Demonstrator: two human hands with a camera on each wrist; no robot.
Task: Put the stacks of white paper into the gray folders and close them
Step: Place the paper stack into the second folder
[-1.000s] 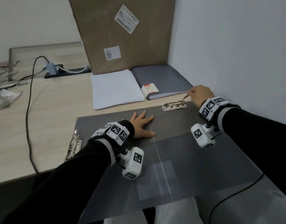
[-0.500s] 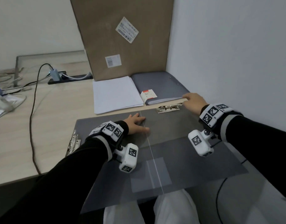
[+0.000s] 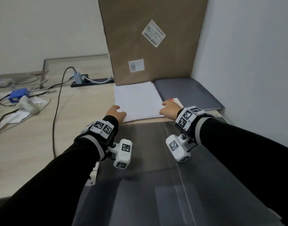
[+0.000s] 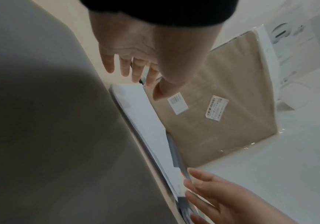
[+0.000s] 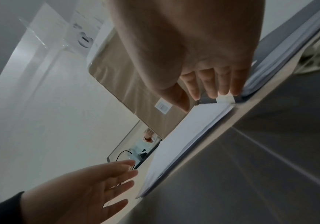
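We see a desk from above, our two arms reaching forward over an open gray folder (image 3: pixel 156 185) that lies flat in front of us. A stack of white paper (image 3: pixel 137 99) rests on the desk just past the folder's far edge, at about twelve o'clock from our hands.

Our left hand (image 3: pixel 115 112) is at the stack's near left corner, at about seven o'clock on the sheets. Our right hand (image 3: pixel 170 109) is at the near right corner, at about five o'clock. Both hands have their fingers spread and loosely straight, holding nothing. The wrist views show fingertips close to the paper's edges; we cannot tell whether they touch yet.

We judge the step in hand to be picking up the stack. To do it well, we should slide fingers under both side edges together, thumbs on top, and lift evenly so the sheets stay squared. Then we draw it back toward six o'clock onto the open folder, clear of the metal clip (image 3: pixel 92 174) at its left edge.

A second gray folder (image 3: pixel 189 92), closed, lies at two o'clock beside the stack, with a small red and white card (image 3: pixel 176 101) on it, just beside our right hand. A tall cardboard box (image 3: pixel 148 38) stands behind the stack at twelve o'clock.
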